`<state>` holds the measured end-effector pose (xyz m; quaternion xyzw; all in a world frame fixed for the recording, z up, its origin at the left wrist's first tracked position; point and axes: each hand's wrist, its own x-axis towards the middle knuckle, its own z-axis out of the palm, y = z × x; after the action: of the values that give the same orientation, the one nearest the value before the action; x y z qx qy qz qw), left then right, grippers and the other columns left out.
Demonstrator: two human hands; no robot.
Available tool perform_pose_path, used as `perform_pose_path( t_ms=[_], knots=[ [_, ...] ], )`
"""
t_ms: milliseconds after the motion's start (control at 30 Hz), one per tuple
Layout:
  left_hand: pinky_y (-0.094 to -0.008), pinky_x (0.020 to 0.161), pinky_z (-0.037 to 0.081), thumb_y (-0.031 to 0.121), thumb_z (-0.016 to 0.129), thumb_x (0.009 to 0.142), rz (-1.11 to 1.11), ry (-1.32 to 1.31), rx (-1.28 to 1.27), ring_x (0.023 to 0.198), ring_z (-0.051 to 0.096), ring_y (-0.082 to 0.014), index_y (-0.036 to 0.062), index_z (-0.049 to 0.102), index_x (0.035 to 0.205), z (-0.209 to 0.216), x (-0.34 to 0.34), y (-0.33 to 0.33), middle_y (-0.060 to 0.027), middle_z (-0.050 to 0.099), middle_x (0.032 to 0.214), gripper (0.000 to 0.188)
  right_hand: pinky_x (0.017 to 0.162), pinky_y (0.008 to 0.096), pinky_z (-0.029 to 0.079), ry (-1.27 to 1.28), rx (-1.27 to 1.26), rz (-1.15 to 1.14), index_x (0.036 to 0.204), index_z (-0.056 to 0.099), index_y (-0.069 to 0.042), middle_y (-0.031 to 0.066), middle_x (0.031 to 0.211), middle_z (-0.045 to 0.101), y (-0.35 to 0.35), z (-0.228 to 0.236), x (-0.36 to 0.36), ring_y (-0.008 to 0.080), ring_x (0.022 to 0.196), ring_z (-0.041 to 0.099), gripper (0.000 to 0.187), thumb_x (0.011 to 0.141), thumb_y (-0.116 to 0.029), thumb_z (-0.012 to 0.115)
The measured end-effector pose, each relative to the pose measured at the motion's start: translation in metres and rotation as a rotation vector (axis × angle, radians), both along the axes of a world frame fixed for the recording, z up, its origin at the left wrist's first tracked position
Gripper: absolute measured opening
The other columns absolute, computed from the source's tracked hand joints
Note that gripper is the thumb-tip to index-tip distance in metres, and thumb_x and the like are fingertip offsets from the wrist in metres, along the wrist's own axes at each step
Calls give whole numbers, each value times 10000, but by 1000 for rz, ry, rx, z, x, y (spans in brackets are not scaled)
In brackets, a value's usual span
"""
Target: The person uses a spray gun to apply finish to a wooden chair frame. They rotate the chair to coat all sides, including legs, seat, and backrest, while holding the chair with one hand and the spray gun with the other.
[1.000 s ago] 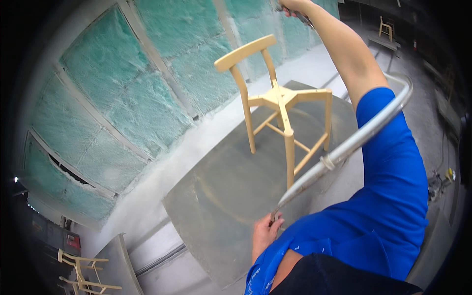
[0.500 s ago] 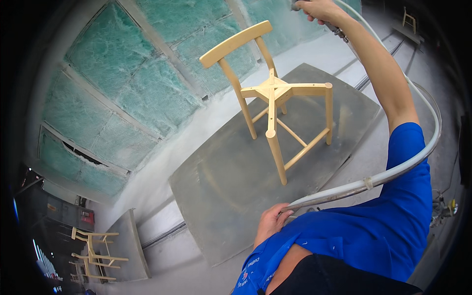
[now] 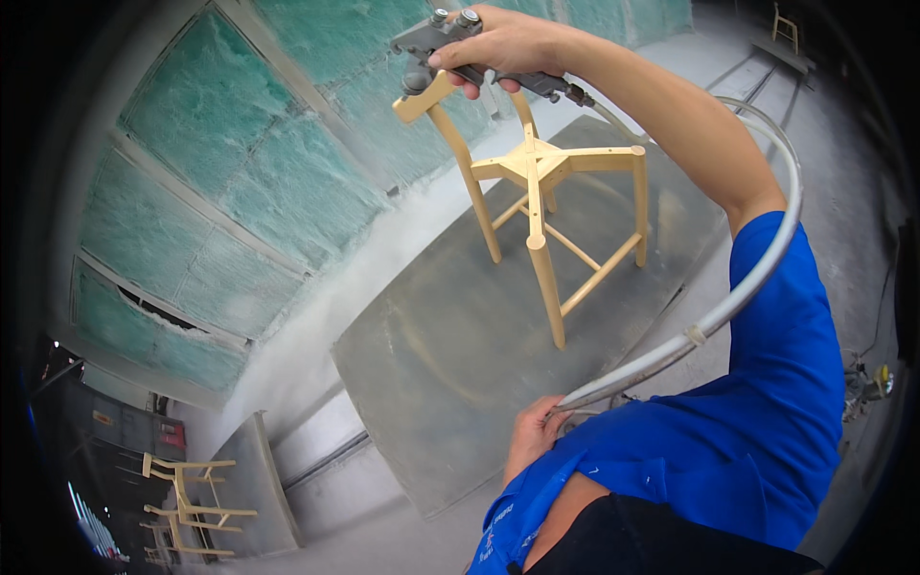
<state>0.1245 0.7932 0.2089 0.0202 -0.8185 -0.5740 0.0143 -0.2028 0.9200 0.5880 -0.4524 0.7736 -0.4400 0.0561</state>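
A pale wooden chair frame (image 3: 537, 172) without a seat stands upright on a grey board (image 3: 412, 402). My right hand (image 3: 498, 48) is raised at the top, wrapped round a metal spray gun (image 3: 426, 43). The gun points to the left, above the chair's backrest, and hides part of that backrest. A pale hose (image 3: 757, 278) runs from the gun's handle in a loop past my right arm. Low in front of my body, my left hand (image 3: 533, 431) is closed on the hose; some of its fingers are hidden.
Green, dusty filter panels (image 3: 211, 125) line the wall at the left. More wooden chair frames (image 3: 187, 498) sit by another board (image 3: 251, 479) at the lower left. A distant chair frame (image 3: 786, 29) stands at the upper right. Rails (image 3: 321, 460) run along the floor.
My right hand has swung the spray gun leftward and slightly down, from right of the chair to over its backrest. The hose loop has shifted left. My left hand stays about where it was.
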Motion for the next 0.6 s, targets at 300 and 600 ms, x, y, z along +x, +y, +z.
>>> perform_pose_path(
  t_ms=[300, 600],
  knots=[
    [-319, 713, 500, 52, 760, 914, 33, 55, 102, 784, 651, -229, 30, 728, 1099, -27, -2, 31, -118, 703, 899, 189, 715, 412, 583, 831, 212, -153, 1396, 665, -229, 126, 902, 773, 20, -72, -37, 286, 751, 719, 453, 950, -150, 651],
    [-318, 784, 528, 10, 764, 890, 71, 30, 33, 882, 697, -223, 44, 727, 1122, -21, -103, 159, -111, 703, 922, 237, 803, 447, 563, 686, 301, -37, 1379, 673, -194, 169, 984, 770, 137, -79, -95, 325, 824, 712, 478, 919, -64, 666]
  ],
)
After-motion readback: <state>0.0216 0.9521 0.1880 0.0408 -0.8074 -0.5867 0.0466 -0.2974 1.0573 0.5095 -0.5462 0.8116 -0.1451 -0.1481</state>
